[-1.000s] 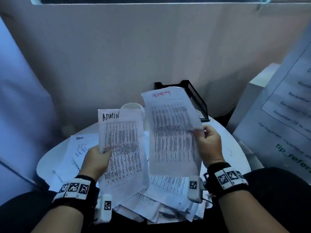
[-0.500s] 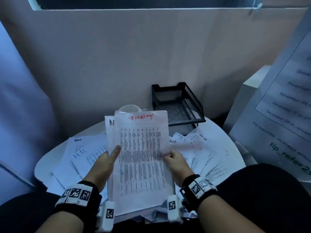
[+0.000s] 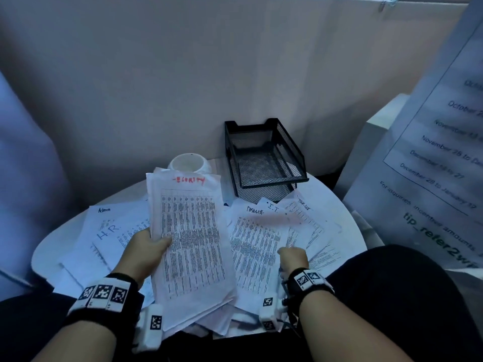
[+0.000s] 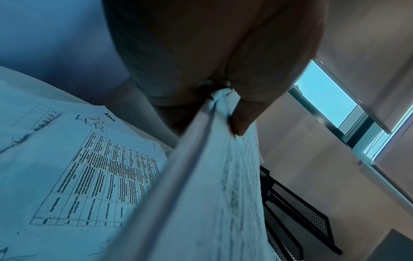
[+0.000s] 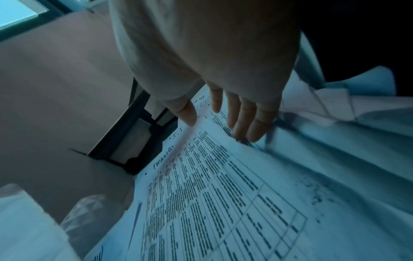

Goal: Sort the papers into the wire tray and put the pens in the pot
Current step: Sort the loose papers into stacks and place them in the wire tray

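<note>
- Papers: a thin stack topped by a sheet headed in red sits pinched in my left hand, thumb on its face, above the round table; more loose sheets cover the tabletop in front of the wire tray, which looks unfilled.
- Risk: I hold the stack by one edge only, so the lower sheets could fan out and slide, by my reckoning.
- Risk: my right hand rests slack-fingered on the tasklist sheet, holding nothing; dragging it may push neighbours off the rim.
- Pens: none visible; white pot stands behind the stack.
- Change: half a second ago both hands steadied the stack; now my right has let go and dropped to the table.
</note>
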